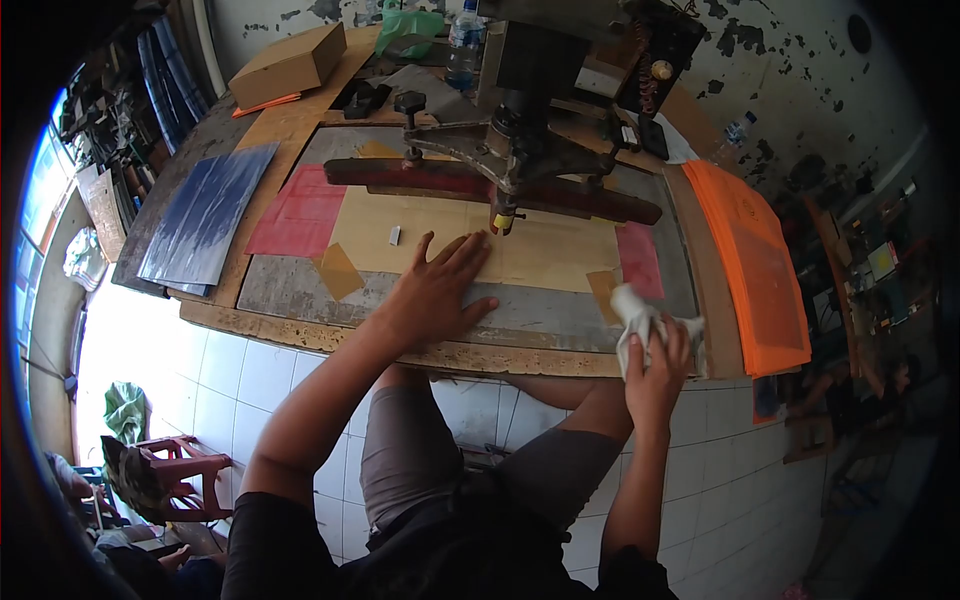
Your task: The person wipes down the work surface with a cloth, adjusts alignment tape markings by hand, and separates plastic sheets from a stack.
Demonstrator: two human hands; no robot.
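Observation:
Under a metal press head (505, 160) with a dark red crossbar, a long tan sheet (380, 225) lies on the grey metal plate (290, 290). My left hand (440, 285) rests on the tan sheet's front edge, fingers spread, holding nothing. A small white piece (395, 235) is on the sheet to its left. My right hand (655, 360) grips a white cloth (635, 315) at the plate's front right corner, near a tan tape piece (603, 292). Pink sheets show at the left (295, 215) and right (638, 258) ends of the tan sheet.
Orange sheets (750, 265) are stacked at the right edge. Dark blue plastic sheets (205, 215) lie at the left. A cardboard box (290, 68), a green bag (410, 28) and a water bottle (465, 45) stand behind. Another person's hand (175, 558) shows at lower left.

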